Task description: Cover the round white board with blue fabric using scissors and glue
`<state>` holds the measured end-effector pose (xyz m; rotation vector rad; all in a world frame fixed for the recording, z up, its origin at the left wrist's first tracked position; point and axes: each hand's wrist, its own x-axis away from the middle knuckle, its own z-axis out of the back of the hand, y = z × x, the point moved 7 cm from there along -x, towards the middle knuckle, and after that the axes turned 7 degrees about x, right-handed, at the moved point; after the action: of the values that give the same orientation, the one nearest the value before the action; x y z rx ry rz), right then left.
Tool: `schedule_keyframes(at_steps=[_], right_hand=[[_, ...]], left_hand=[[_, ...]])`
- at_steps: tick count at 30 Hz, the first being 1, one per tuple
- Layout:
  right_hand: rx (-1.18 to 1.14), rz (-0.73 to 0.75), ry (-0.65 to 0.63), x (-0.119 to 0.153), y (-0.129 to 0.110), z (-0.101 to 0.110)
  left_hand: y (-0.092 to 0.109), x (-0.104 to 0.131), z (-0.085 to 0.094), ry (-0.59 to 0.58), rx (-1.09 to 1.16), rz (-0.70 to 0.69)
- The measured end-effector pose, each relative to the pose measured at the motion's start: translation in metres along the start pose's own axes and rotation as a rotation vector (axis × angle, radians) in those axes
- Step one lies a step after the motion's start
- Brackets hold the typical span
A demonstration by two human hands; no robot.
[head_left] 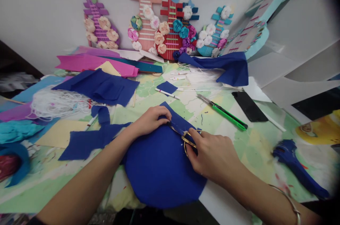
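A large rounded piece of dark blue crepe paper (164, 168) lies in front of me at the table's near edge, over a stiff form that is mostly hidden. My left hand (152, 120) rests at its upper edge, thumb and fingers pinching the paper. In my right hand (212, 152) is a pair of gold-handled scissors (189, 140). Their blades point up and left along the paper's edge, toward my left fingertips. Beyond the blades extends a narrow blue strip (176, 113). Blue paper offcuts (85, 143) lie left of my left forearm.
Behind stand several flower-decorated toy guitars (172, 30) against the wall. A green box cutter (225, 113) with its blade out, a black phone (249, 106) and a blue glue gun (297, 165) lie to the right. White string (58, 103) and folded blue paper (101, 85) lie left.
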<state>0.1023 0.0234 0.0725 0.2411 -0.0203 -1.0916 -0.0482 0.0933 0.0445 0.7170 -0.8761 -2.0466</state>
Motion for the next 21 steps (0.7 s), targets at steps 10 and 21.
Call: schedule_keyframes(at_steps=[10,21], right_hand=[[-0.014,0.014,-0.179,-0.0062,-0.0066,-0.0047],[-0.031,0.037,-0.141,-0.0025,-0.0019,-0.0093]], left_hand=[[-0.0028,-0.0006,0.0005,0.026,0.047,0.021],[-0.0085,-0.0007,0.0023,0.059,0.125,0.069]])
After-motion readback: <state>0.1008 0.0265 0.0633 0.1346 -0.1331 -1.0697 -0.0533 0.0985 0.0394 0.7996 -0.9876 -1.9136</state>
